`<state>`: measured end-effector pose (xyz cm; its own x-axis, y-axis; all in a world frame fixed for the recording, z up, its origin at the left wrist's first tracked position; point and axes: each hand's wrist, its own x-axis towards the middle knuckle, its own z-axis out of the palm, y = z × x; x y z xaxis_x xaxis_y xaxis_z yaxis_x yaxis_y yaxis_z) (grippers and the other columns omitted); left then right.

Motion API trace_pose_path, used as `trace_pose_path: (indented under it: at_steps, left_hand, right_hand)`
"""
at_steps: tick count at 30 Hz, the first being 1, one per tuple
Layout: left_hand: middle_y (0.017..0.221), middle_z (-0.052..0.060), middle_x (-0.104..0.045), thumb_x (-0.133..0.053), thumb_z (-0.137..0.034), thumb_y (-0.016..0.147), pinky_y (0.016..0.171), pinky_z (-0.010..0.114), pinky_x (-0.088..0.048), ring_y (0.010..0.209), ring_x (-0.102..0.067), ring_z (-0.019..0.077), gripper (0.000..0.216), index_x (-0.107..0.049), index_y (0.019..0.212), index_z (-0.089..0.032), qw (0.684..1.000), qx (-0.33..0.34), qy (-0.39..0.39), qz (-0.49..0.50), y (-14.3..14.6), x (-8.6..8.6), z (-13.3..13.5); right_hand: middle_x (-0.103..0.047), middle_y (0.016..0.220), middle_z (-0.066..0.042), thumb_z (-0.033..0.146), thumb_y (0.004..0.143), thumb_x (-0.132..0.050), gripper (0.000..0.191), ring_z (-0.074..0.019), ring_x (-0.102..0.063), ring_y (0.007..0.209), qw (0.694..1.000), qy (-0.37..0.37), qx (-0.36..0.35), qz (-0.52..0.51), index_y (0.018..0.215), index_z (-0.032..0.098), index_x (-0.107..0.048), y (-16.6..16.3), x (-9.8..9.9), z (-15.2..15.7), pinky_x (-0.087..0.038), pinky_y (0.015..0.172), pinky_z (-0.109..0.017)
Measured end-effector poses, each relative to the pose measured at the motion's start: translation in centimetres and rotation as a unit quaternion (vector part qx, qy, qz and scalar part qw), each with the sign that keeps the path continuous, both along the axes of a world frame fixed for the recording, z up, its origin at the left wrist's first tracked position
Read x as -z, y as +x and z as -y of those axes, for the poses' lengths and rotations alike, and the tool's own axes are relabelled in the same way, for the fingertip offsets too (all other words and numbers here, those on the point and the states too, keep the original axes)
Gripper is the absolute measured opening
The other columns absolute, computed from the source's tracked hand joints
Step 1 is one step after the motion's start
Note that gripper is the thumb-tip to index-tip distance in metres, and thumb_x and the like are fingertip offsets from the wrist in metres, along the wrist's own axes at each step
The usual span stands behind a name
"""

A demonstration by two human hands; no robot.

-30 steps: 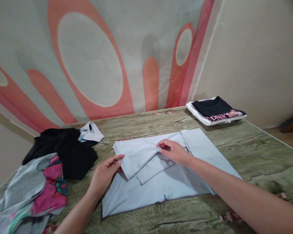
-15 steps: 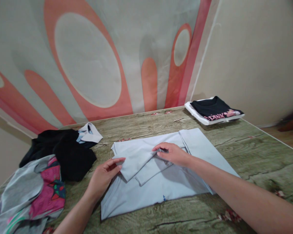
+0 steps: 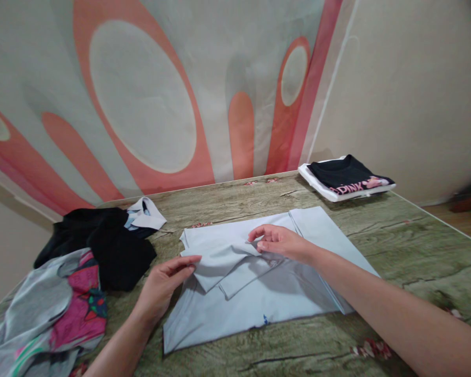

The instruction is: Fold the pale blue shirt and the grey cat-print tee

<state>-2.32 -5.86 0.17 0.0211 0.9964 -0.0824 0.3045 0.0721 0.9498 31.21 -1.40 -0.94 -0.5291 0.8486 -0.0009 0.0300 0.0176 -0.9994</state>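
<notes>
A pale blue-white shirt [image 3: 294,293] lies spread on the table, partly folded, with a sleeve [image 3: 215,264] laid across its middle. At the sleeve's left edge, my left hand [image 3: 168,277] pinches the cloth between thumb and fingers. My right hand [image 3: 277,243] is closed on the sleeve's other end near the middle of the shirt, and the cloth between my hands is slightly raised and wrinkled. A small dark blue mark shows near the shirt's front edge.
To the left lie a crumpled grey shirt [image 3: 35,303] with a pink print and a black garment [image 3: 118,251] with a white collar. A folded stack with a black shirt [image 3: 345,174] on top sits at the back right of the wood-patterned table [image 3: 424,251]. A wall stands behind.
My right hand has shifted slightly to the right and up with the sleeve's end, and the sleeve has become more wrinkled. My left hand has stayed nearly in place.
</notes>
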Motion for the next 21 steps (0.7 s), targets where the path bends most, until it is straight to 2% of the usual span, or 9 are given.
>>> trace_pose_path:
  at_steps: [3, 6, 10, 12, 16, 21]
  left_hand:
    - [0.100, 0.009, -0.075, -0.079, -0.034, 0.070, 0.080, 0.033, -0.054, 0.088, -0.068, 0.0240, 0.032, -0.077, 0.098, -0.018, 0.999, 0.018, 0.012, 0.029, -0.2, -0.2, 0.5]
    - [0.096, 0.007, -0.074, -0.076, -0.031, 0.074, 0.071, 0.028, -0.054, 0.080, -0.067, 0.0198, 0.039, -0.072, 0.111, -0.022, 0.995, 0.095, -0.005, -0.004, 0.0, -0.9, 1.3]
    - [0.122, 0.005, -0.067, -0.071, -0.021, 0.075, 0.090, 0.032, -0.050, 0.105, -0.063, 0.0232, 0.049, -0.066, 0.123, -0.030, 0.972, 0.213, 0.001, -0.096, 0.8, -2.4, 2.5]
    - [0.128, 0.003, -0.064, -0.067, -0.017, 0.075, 0.096, 0.033, -0.047, 0.109, -0.061, 0.0230, 0.053, -0.063, 0.126, -0.033, 0.957, 0.260, 0.001, -0.129, 1.3, -3.0, 2.9]
    - [0.123, 0.000, -0.066, -0.060, -0.015, 0.080, 0.094, 0.032, -0.048, 0.104, -0.063, 0.0206, 0.054, -0.058, 0.130, -0.036, 0.928, 0.332, 0.004, -0.169, 2.1, -3.6, 3.3]
    - [0.110, 0.000, -0.068, -0.062, -0.023, 0.086, 0.090, 0.029, -0.048, 0.098, -0.064, 0.0180, 0.049, -0.055, 0.133, -0.035, 0.918, 0.369, 0.006, -0.149, 2.7, -4.0, 3.5]
  right_hand:
    - [-0.062, 0.120, -0.012, 0.043, 0.081, -0.069, 0.054, -0.0145, -0.066, 0.080, 0.999, -0.026, -0.001, -0.020, 0.125, 0.018, -0.051, 0.1, 0.2, 0.1, -0.051, 0.077, -0.032]
    - [-0.063, 0.118, -0.012, 0.040, 0.082, -0.068, 0.059, -0.0141, -0.064, 0.078, 0.999, -0.031, -0.001, 0.021, 0.132, 0.017, -0.046, -0.2, 0.5, 0.4, -0.051, 0.074, -0.031]
    - [-0.070, 0.100, -0.006, 0.034, 0.078, -0.071, 0.059, -0.0158, -0.061, 0.081, 0.993, 0.027, 0.013, 0.116, 0.131, 0.016, -0.051, -0.9, 0.4, 1.0, -0.047, 0.072, -0.028]
    - [-0.069, 0.093, -0.003, 0.030, 0.076, -0.072, 0.057, -0.0152, -0.059, 0.076, 0.988, 0.043, 0.021, 0.147, 0.129, 0.017, -0.055, -1.3, 0.1, 1.3, -0.045, 0.069, -0.027]
    - [-0.067, 0.088, -0.001, 0.029, 0.073, -0.072, 0.057, -0.0137, -0.055, 0.070, 0.987, 0.036, 0.023, 0.157, 0.127, 0.017, -0.058, -1.6, -0.4, 1.8, -0.042, 0.062, -0.025]
    - [-0.064, 0.080, 0.002, 0.026, 0.071, -0.071, 0.053, -0.0131, -0.055, 0.068, 0.985, 0.019, -0.018, 0.171, 0.122, 0.017, -0.060, -1.4, -1.2, 2.3, -0.040, 0.060, -0.024]
